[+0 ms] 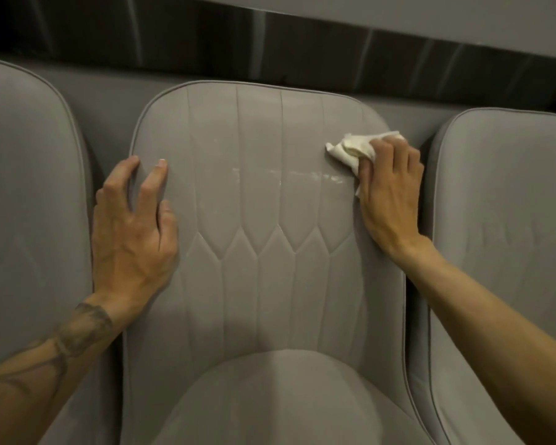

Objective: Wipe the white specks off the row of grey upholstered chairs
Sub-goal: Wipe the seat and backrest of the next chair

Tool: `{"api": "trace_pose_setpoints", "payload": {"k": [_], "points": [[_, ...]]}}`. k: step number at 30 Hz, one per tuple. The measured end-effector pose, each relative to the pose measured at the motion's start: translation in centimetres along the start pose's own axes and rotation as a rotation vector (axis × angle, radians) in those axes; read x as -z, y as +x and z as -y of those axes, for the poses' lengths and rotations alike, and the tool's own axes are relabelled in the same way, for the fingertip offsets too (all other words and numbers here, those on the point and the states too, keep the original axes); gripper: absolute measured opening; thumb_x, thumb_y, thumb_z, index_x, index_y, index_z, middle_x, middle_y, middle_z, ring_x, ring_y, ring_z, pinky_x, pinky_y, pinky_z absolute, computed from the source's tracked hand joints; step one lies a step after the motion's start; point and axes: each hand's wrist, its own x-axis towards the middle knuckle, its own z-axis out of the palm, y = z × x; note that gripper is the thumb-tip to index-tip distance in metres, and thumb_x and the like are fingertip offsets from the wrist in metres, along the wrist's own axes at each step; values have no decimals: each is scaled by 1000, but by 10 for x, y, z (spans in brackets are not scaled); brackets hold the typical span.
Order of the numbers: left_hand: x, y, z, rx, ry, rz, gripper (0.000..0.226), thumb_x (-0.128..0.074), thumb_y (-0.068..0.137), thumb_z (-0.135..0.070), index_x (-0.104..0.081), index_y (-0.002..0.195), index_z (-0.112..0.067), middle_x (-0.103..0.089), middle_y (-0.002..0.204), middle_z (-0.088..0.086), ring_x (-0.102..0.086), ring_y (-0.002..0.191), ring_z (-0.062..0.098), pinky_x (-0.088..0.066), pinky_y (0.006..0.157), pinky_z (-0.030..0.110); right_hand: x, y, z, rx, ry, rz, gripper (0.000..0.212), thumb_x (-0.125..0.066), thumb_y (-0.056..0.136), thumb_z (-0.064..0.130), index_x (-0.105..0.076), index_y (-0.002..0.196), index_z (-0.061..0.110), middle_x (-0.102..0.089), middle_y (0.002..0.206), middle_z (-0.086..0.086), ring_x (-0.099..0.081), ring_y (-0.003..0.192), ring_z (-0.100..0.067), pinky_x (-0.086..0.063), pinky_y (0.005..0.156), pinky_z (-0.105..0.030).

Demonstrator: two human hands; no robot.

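Observation:
A grey upholstered chair with a stitched backrest (257, 220) fills the middle of the head view. A faint band of white specks (289, 176) runs across the backrest at mid height. My right hand (389, 194) grips a crumpled white tissue (353, 149) and presses it against the backrest's right edge, just right of the specks. My left hand (132, 229) rests on the backrest's left edge, fingers spread and bent, holding nothing. The chair's rounded seat cushion (280, 399) shows at the bottom.
Another grey chair (23, 203) stands close on the left and a third (507, 236) on the right, with narrow gaps between them. Behind the row runs a dark glossy wall band (270, 49) under a grey wall.

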Motion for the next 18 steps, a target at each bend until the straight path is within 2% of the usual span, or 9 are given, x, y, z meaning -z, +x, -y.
{"api": "trace_pose_setpoints", "payload": {"k": [2,7,9,12,14,18], "points": [[-1,0,1,-12,0,-12,51,-43,105,-25,-41,156,-19,-34,153,19,-41,136,39,-37,114,45,2,-4,-3,6,4,9,25,-40,108,30,-54,119,13,-51,121,-10,-43,106,-24,-32,90,-32],[-3,-1,0,-18,12,-27,50,-43,106,-24,-42,155,-18,-36,152,21,-41,136,40,-36,114,44,-7,53,6,-62,70,-23,32,-36,108,33,-55,116,9,-53,116,-13,-47,101,-27,-30,84,-28],[-3,-1,0,-20,4,-23,50,-44,106,-23,-42,155,-18,-36,152,22,-41,137,40,-35,115,42,-8,48,11,-84,73,-31,33,-36,108,34,-55,119,9,-53,119,-12,-47,103,-25,-29,85,-25],[-3,0,1,-14,-5,-19,50,-44,106,-23,-41,156,-18,-37,152,23,-40,137,41,-34,117,41,1,13,6,-17,45,8,27,-40,107,30,-55,119,10,-52,120,-12,-41,103,-22,-23,85,-21],[-3,-1,0,-7,-3,-19,50,-44,106,-23,-42,156,-18,-37,152,24,-40,137,40,-33,117,41,5,6,1,24,43,44,25,-41,107,28,-55,115,10,-52,118,-12,-41,102,-21,-22,84,-21],[-3,-1,-1,-15,-3,-14,51,-43,106,-24,-41,156,-19,-36,152,22,-39,136,40,-35,115,42,-3,38,1,-6,24,24,28,-38,107,30,-57,113,11,-53,113,-12,-45,99,-25,-23,81,-24]]}}
